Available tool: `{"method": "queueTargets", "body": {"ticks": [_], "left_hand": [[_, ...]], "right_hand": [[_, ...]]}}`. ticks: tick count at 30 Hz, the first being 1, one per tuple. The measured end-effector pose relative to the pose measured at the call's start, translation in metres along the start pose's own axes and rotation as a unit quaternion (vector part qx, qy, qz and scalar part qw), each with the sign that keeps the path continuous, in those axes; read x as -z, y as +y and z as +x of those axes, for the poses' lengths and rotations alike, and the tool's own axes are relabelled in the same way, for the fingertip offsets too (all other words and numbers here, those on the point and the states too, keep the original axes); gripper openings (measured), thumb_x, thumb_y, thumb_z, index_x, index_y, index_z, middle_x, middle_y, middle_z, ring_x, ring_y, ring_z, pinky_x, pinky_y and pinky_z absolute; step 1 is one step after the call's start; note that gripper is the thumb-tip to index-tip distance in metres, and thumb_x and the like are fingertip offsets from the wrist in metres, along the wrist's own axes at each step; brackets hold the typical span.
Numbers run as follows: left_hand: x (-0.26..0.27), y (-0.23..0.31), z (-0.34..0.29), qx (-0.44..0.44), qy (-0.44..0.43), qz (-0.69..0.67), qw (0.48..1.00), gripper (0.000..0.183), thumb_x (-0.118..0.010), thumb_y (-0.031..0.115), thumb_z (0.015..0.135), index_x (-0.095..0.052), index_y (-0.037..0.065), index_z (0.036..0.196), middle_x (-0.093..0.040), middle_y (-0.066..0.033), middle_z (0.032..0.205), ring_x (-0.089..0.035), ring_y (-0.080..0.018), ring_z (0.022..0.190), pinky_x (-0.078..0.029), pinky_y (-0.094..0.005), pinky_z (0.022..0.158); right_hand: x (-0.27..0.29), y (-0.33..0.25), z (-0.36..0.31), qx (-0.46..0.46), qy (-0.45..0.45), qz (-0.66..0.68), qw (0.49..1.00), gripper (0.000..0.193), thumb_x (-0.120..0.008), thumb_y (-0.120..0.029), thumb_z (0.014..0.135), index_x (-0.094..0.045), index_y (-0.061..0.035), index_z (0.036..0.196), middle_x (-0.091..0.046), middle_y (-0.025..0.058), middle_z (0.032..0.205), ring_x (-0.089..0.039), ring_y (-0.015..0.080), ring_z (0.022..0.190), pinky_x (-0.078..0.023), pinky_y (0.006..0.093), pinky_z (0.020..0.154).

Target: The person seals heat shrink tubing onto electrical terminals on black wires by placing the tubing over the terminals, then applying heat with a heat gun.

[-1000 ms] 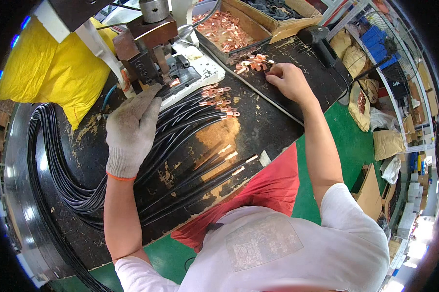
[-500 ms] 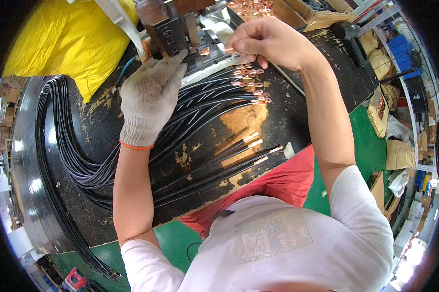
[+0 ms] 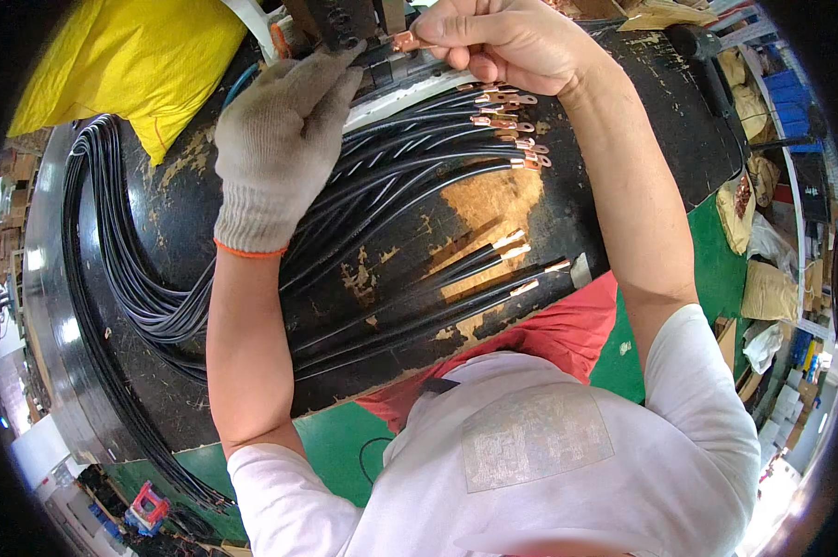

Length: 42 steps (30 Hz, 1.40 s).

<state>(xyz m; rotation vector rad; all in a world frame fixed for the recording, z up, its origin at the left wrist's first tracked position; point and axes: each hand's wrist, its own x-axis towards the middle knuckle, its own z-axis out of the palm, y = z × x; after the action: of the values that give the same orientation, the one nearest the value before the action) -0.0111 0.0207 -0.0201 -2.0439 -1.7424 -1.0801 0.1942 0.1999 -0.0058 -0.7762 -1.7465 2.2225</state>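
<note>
We judge the step in hand to be fitting a copper lug point(image 3: 406, 41) to a cable end at the machine point(image 3: 338, 20). The lug is at the machine's near side, its barrel toward the block. Our bare right hand point(image 3: 507, 37) is on the machine's right, grip pinched on the lug between thumb and fingers. Our gloved left hand point(image 3: 278, 130) is at the machine's near left, fingers together; we cannot tell if they clamp a cable. Lugged cables point(image 3: 391, 158) lie on the tabletop point(image 3: 182, 213) just nearer us than the machine, bare-ended cables point(image 3: 475, 257) farther from it. Next move likely calls for lug and cable aligned, fingertips clear.
</note>
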Motion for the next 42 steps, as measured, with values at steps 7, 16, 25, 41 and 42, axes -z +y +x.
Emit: {"method": "queueTargets", "body": {"ticks": [7, 16, 25, 41, 42], "left_hand": [[0.010, 0.002, 0.005, 0.065, -0.090, 0.000, 0.994, 0.018, -0.068, 0.024, 0.098, -0.076, 0.011, 0.107, -0.072, -0.0148, 0.089, -0.071, -0.0334, 0.081, -0.057, -0.0397, 0.073], [0.010, 0.009, 0.010, 0.133, -0.097, -0.003, 0.986, 0.025, -0.063, 0.026, 0.104, -0.071, 0.002, 0.106, -0.065, -0.0152, 0.081, -0.062, -0.0208, 0.072, -0.051, -0.0316, 0.073], [0.012, 0.003, 0.007, 0.092, -0.114, 0.051, 0.988, 0.026, -0.063, 0.026, 0.103, -0.068, 0.002, 0.099, -0.063, -0.0180, 0.083, -0.063, -0.0316, 0.073, -0.051, -0.0345, 0.071], [0.012, 0.007, 0.012, 0.098, -0.121, 0.061, 0.986, 0.027, -0.062, 0.028, 0.105, -0.069, 0.002, 0.102, -0.063, -0.0211, 0.086, -0.063, -0.0363, 0.078, -0.051, -0.0370, 0.074], [0.012, 0.006, 0.009, 0.100, -0.120, 0.064, 0.986, 0.027, -0.062, 0.028, 0.105, -0.069, 0.002, 0.102, -0.063, -0.0211, 0.086, -0.063, -0.0363, 0.078, -0.051, -0.0370, 0.074]], "right_hand": [[-0.015, 0.000, 0.005, 0.029, 0.021, 0.073, 0.997, 0.016, -0.068, -0.013, 0.101, -0.076, -0.0001, 0.098, -0.071, 0.0020, 0.074, -0.060, 0.0062, 0.056, -0.044, 0.0177, 0.045], [-0.021, 0.005, 0.012, 0.028, 0.111, 0.079, 0.990, 0.015, -0.071, -0.014, 0.099, -0.075, -0.0015, 0.092, -0.072, 0.0031, 0.074, -0.062, 0.0085, 0.056, -0.045, 0.0203, 0.045], [-0.029, 0.002, 0.012, 0.047, 0.116, 0.066, 0.990, 0.015, -0.069, -0.012, 0.100, -0.074, 0.0005, 0.093, -0.070, 0.0040, 0.073, -0.060, 0.0099, 0.054, -0.045, 0.0209, 0.046], [-0.028, 0.002, 0.009, 0.052, 0.118, 0.066, 0.989, 0.018, -0.069, -0.014, 0.100, -0.073, 0.0002, 0.090, -0.069, 0.0038, 0.071, -0.058, 0.0102, 0.050, -0.047, 0.0212, 0.044], [-0.029, 0.001, 0.006, 0.046, 0.121, 0.063, 0.990, 0.019, -0.069, -0.015, 0.100, -0.072, -0.0004, 0.090, -0.069, 0.0036, 0.071, -0.058, 0.0101, 0.049, -0.047, 0.0214, 0.044]]}}
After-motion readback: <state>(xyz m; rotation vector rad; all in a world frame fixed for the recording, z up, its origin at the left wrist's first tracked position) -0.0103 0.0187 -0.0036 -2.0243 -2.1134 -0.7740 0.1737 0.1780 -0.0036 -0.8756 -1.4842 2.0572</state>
